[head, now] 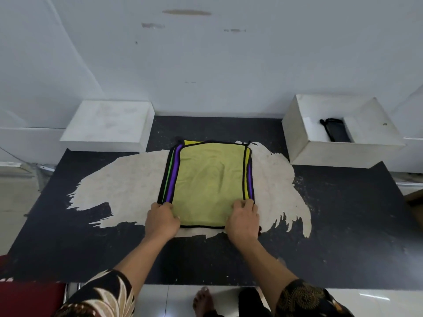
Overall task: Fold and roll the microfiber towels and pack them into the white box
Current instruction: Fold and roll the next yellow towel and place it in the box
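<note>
Near corners of yellow-green towel hidden under left hand and right hand, both pinching it, long axis running away toward wall

The yellow towel lies flat on top of a stack of towels on the dark counter; the left hand grips its corner at 7 o'clock, the right hand the corner at 5 o'clock; an open white box stands at 2 o'clock, a flat white block at 10 o'clock.

Scuffed pale wall behind a worn black table; glossy tiled floor.
</note>
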The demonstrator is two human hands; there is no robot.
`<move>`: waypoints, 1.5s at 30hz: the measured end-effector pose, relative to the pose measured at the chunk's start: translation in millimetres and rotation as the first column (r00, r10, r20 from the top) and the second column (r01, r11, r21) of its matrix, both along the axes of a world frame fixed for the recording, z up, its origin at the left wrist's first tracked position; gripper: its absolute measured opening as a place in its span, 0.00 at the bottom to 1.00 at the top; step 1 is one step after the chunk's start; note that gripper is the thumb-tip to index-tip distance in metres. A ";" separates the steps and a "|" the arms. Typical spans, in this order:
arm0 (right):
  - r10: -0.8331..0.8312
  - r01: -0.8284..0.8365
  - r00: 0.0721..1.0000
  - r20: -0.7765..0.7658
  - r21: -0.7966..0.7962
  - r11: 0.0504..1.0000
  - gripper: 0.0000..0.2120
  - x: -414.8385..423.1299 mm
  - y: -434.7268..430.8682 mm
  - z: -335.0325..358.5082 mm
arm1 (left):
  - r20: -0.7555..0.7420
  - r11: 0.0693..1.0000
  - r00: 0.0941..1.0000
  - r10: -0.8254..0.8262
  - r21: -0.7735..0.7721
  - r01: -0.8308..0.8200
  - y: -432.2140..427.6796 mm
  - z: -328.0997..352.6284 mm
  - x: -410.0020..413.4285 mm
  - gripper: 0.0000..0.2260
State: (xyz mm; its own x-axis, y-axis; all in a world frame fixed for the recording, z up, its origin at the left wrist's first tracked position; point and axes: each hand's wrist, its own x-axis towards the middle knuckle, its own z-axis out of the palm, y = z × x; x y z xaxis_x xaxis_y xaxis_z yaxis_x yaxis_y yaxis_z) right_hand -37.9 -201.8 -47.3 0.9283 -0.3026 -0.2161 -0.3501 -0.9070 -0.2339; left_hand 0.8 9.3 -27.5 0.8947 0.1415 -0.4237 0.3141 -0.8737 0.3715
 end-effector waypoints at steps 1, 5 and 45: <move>-0.026 0.026 1.000 -0.001 0.010 1.000 0.19 1.1 1.5 -0.9 | 0.022 1.000 1.000 0.018 0.021 -0.018 -1.1 0.7 -1.0 0.21; -0.110 0.110 0.994 0.003 0.035 0.993 0.20 1.4 4.9 -4.5 | 0.018 0.998 0.999 0.051 0.047 -0.052 -4.1 0.2 -9.5 0.19; -0.369 0.385 0.900 -0.230 0.817 0.429 0.24 4.5 -36.9 38.6 | 0.002 0.958 0.970 0.242 -0.160 -0.239 -6.6 -9.2 -1.0 0.21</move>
State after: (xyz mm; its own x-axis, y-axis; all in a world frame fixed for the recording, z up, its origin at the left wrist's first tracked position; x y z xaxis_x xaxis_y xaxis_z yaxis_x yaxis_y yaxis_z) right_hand -33.4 -238.7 -8.7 0.7630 -0.2947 -0.5753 -0.6171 -0.0672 -0.7840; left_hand -0.2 2.8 -36.7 0.8515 0.2871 -0.4389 0.4984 -0.7034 0.5068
